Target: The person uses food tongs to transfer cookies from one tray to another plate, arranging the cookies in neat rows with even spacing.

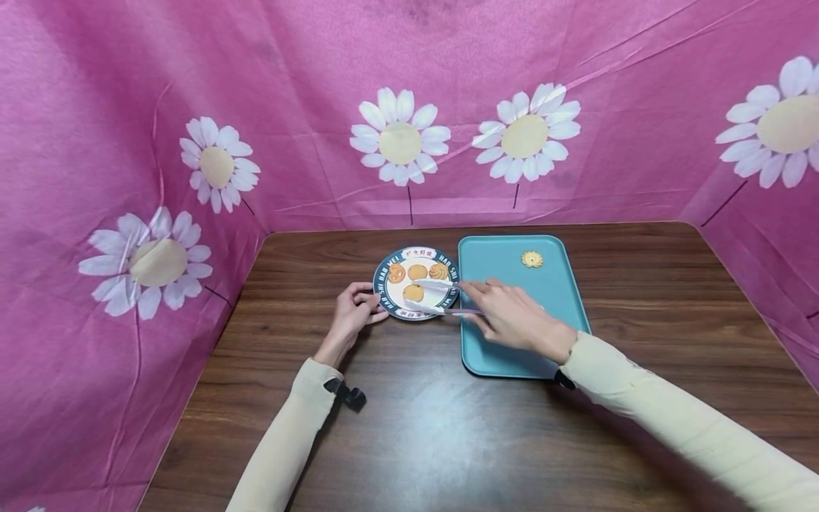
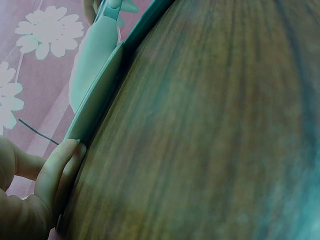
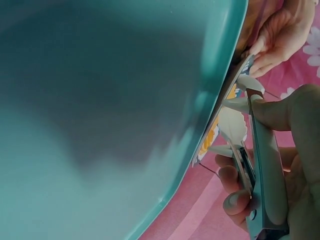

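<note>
A round plate [image 1: 417, 315] with a dark blue lettered rim bears several cookies: a pretzel-shaped one [image 1: 397, 273], a swirled one [image 1: 439, 272] and two rounded ones. My left hand [image 1: 353, 311] holds the plate's left rim between thumb and fingers. In my right hand [image 1: 515, 316] is a pair of tongs [image 3: 267, 170] with white tips. The tips reach over the plate from the right, spread apart on either side of the nearer rounded cookie [image 1: 412, 292]. In the right wrist view, my thumb lies along one tong arm and my fingers curl round the other.
A turquoise tray [image 1: 476, 355] lies right beside the plate, partly under my right hand. One flower-shaped cookie [image 1: 532, 259] sits near its far right corner. Dark wooden table [image 1: 409, 427] surrounds both, with a pink daisy-printed cloth [image 1: 307, 142] behind and at the sides.
</note>
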The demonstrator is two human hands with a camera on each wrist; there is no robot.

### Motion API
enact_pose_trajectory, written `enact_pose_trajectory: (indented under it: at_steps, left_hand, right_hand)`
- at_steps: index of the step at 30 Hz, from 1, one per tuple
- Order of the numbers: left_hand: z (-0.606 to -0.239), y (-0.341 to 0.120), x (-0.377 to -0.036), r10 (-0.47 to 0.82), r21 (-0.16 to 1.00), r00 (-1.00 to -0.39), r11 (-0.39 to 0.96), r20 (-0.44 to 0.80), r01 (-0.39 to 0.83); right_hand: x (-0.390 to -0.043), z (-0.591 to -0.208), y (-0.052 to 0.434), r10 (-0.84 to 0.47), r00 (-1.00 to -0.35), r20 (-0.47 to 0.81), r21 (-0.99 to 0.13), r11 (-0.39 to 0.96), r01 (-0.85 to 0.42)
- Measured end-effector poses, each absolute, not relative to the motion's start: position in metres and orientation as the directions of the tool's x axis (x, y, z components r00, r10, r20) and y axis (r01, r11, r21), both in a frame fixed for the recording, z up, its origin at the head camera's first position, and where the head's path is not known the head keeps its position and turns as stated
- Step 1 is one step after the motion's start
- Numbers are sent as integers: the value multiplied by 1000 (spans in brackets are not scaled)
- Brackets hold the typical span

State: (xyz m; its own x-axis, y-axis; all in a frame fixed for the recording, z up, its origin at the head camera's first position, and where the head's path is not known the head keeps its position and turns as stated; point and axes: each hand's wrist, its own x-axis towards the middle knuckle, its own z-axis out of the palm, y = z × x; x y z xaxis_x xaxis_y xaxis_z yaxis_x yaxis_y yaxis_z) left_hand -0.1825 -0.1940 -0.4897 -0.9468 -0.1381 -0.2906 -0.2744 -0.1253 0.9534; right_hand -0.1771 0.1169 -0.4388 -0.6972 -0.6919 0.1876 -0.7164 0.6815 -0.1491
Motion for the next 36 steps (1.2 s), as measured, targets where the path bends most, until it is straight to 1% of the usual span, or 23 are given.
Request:
enact_pose_trajectory:
  at_steps: [10, 27, 36]
  left_hand:
    - [-492, -195, -183, -139, 954, -947, -121, -291, -275]
    - [-493, -194, -183, -144, 954, -946, -122, -291, -275]
    - [-492, -194, -183, -141, 955, -948, -125, -285, -268]
  right_hand:
    - [-180, -438, 113, -693, -702, 164, -151, 686, -712]
    - [-180, -437, 111, -689, -700, 187, -145, 685, -714]
    - [-177, -433, 120, -653, -728, 209, -180, 706, -685]
